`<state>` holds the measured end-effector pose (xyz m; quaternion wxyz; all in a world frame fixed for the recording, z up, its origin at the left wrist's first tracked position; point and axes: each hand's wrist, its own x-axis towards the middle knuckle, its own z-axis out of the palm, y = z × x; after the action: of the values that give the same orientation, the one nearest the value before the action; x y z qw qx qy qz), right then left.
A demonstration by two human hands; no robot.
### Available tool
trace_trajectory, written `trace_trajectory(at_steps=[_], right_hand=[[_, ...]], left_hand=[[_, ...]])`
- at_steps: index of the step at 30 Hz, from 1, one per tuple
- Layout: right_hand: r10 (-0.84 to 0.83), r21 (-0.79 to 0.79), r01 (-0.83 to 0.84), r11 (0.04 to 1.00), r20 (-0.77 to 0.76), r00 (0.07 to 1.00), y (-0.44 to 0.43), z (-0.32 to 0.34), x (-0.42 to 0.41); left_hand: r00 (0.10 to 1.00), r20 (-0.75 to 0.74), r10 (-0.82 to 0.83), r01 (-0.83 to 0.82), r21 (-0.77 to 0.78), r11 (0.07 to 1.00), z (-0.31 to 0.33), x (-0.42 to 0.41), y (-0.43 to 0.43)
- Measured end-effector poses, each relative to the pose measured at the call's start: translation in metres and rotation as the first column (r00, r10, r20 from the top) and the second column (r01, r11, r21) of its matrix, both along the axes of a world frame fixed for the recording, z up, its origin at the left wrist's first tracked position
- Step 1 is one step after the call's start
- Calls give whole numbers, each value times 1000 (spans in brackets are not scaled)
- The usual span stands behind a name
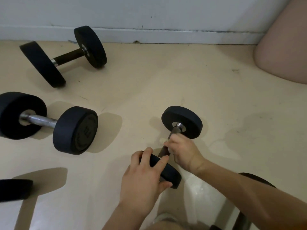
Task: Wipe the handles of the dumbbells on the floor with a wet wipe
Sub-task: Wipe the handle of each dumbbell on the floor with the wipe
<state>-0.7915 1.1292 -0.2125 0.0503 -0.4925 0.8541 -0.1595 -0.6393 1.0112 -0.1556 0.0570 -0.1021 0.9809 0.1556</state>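
Observation:
A small black dumbbell lies on the beige floor in front of me. My left hand grips its near weight plate. My right hand is wrapped around its dark handle, with a bit of white wet wipe showing under the fingers. A second dumbbell with a dark handle rests near the wall at the upper left. A third, larger dumbbell with a chrome handle lies at the left.
A black weight end pokes in at the lower left edge. A pink rounded object stands at the upper right by the white wall. A white packet lies under my right forearm.

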Motion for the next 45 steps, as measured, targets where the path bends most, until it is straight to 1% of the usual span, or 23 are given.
trace_trajectory(at_steps=[2, 3, 5, 6, 7, 10, 12, 13, 16, 19, 21, 23, 25, 27, 29, 32, 34, 35, 37, 39, 41, 43, 45], right_hand=[[189, 75, -186, 980, -27, 982, 8, 5, -1], [172, 105, -164, 981, -69, 983, 7, 7, -12], [-86, 94, 101, 991, -152, 985, 0, 3, -34], [-216, 107, 230, 967, -132, 968, -4, 3, -31], [-255, 124, 268, 955, -112, 960, -5, 2, -23], [-28, 199, 30, 979, -15, 1000, 5, 10, 4], [75, 266, -52, 963, -77, 994, 11, 21, -2], [42, 274, -12, 962, -106, 993, 10, 25, -6], [-244, 207, 265, 942, -121, 962, 2, 24, -5], [-377, 116, 373, 920, 14, 926, 6, 25, 9], [-289, 142, 291, 946, -39, 957, 16, 21, 20], [-207, 140, 200, 970, 32, 978, 26, 18, 18], [-75, 113, 89, 990, -127, 989, 37, 7, -5], [-159, -14, 159, 987, -142, 977, 38, 4, -25], [-231, -105, 223, 969, -74, 970, 35, 2, -17], [51, -76, -47, 996, 62, 997, 46, 1, 21], [212, -42, -211, 977, 18, 977, 55, 6, 5], [193, -31, -194, 980, -47, 980, 57, 7, -12], [-14, -118, -4, 993, -152, 988, 58, 2, -37], [-178, -212, 167, 963, -36, 983, 61, -8, -19], [-11, -232, 23, 972, 53, 999, 69, -17, 13], [154, -182, -144, 973, 37, 987, 78, -15, 13], [88, -185, -99, 978, -68, 994, 82, -14, -14]], left_hand=[[999, -40, -25, 26, 14, 1000, -1, 1, -2], [998, -60, -22, 23, 17, 1000, -1, 1, -2], [992, -121, -19, 22, 24, 999, -5, 1, 0], [989, -144, -15, 18, 17, 1000, -8, 0, 2], [987, -158, -12, 15, 18, 1000, -11, 0, 3], [986, -163, 37, -24, 83, 996, -15, -2, 2], [981, -182, 64, -43, 121, 992, -15, -4, 4], [981, -181, 67, -43, 136, 990, -14, -4, 6], [978, -204, 41, -9, 155, 988, -14, -3, 16], [962, -274, 15, 39, 188, 981, -20, -4, 18], [951, -308, 13, 63, 236, 970, -21, -5, 19], [948, -314, 53, 52, 316, 947, -24, -10, 17], [955, -292, 53, 61, 366, 929, -29, -15, 20], [954, -299, 6, 106, 357, 928, -31, -14, 24], [951, -309, -20, 128, 334, 934, -29, -10, 29], [953, -302, -17, 131, 362, 923, -25, -5, 36], [955, -292, -51, 153, 338, 929, -24, -5, 40], [955, -288, -72, 166, 317, 934, -24, -6, 43], [955, -286, -77, 161, 281, 946, -21, -5, 50], [962, -275, 2, 78, 279, 957, -21, -3, 55], [962, -228, 149, -76, 301, 951, -22, 0, 57], [961, -106, 255, -205, 345, 916, -25, 4, 59], [968, 26, 249, -238, 402, 884, -24, 6, 67]])
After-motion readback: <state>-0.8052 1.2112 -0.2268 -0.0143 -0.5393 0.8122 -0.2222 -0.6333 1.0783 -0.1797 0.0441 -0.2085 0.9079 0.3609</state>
